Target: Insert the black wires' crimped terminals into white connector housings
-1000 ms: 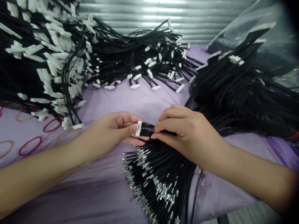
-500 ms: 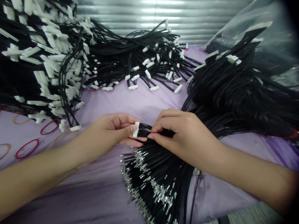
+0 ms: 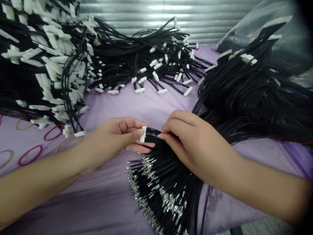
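Between thumb and fingers, my left hand (image 3: pixel 127 135) grips a white connector housing (image 3: pixel 143 134). Several black wires run from its right side toward my right hand (image 3: pixel 179 137). My right hand is closed in a pinch, thumb against index finger, on a black wire (image 3: pixel 156 134) a short way right of the housing. The exact wire end is hard to make out. Below both hands, a fanned bundle of loose black wires (image 3: pixel 168 169) with bare silver crimp terminals (image 3: pixel 168 199) lies on the purple cloth (image 3: pixel 102 195).
A tall heap of wires with white connectors (image 3: pixel 55 68) stands at the left. More finished-looking harnesses (image 3: pixel 139 55) lie at the back, and a thick wire bundle (image 3: pixel 239 88) at the right beside a clear plastic bag (image 3: pixel 276 55). Red and yellow rubber bands (image 3: pixel 30 155) lie at the left.
My right hand has shifted slightly up and right, its fingers closing more tightly together. My left hand keeps hold of the connector housing, almost unmoved.
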`<state>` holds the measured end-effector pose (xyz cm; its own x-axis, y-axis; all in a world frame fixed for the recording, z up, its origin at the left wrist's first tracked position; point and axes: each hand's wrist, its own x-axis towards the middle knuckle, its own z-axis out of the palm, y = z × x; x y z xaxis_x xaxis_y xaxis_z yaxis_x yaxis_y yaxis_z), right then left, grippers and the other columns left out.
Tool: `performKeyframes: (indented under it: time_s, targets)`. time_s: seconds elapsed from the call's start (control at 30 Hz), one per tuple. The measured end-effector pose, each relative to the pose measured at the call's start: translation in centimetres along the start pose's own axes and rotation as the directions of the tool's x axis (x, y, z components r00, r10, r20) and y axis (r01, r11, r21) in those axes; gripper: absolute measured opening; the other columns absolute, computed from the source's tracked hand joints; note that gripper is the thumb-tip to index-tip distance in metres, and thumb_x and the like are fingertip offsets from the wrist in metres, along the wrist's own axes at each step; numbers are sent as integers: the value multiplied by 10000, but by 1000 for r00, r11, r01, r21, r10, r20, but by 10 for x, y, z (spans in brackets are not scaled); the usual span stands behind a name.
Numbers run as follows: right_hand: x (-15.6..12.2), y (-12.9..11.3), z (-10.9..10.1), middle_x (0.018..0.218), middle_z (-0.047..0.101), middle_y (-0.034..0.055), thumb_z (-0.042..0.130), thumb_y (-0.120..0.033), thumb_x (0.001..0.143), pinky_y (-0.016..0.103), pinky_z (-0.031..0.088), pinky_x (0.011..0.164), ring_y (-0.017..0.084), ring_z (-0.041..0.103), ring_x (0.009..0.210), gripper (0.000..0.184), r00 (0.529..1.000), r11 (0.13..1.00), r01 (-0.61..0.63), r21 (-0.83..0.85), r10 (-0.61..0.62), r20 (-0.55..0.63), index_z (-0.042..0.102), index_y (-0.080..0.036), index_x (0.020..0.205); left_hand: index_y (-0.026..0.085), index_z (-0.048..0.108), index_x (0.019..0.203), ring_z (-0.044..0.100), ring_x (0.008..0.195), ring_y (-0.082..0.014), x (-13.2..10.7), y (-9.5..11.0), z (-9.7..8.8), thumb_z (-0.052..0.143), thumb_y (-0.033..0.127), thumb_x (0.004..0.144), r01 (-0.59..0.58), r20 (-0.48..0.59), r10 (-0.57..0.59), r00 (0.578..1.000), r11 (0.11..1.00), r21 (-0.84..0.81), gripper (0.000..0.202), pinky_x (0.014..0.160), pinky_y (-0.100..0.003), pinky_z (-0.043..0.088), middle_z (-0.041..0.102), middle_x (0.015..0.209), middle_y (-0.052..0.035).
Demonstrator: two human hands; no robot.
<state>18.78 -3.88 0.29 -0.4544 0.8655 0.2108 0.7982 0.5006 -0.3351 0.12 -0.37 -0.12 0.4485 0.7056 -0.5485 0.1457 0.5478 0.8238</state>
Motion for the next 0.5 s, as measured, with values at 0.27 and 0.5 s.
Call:
performKeyframes:
  time_s: [0.27,0.5]
  targets:
    - [-6,-3,0,764,537,54,432,-131,881,320,397,653,170,489,720,143,998,985,16,-171,-27,-62,528,-163,778,146,629,823,697,806,-143,2,0,0,619,182,759,-9,16,9,1000,1000,-23,74,684,-169,585,708,779,-1]
    - [-1,1,-1,771,570,71,514,-90,824,330,421,678,185,504,744,96,974,969,227,-102,-228,-4,594,-123,783,157,633,778,696,807,-140,2,-1,-2,625,193,758,-13,48,16,999,998,-66,43,719,-179,583,681,726,21]
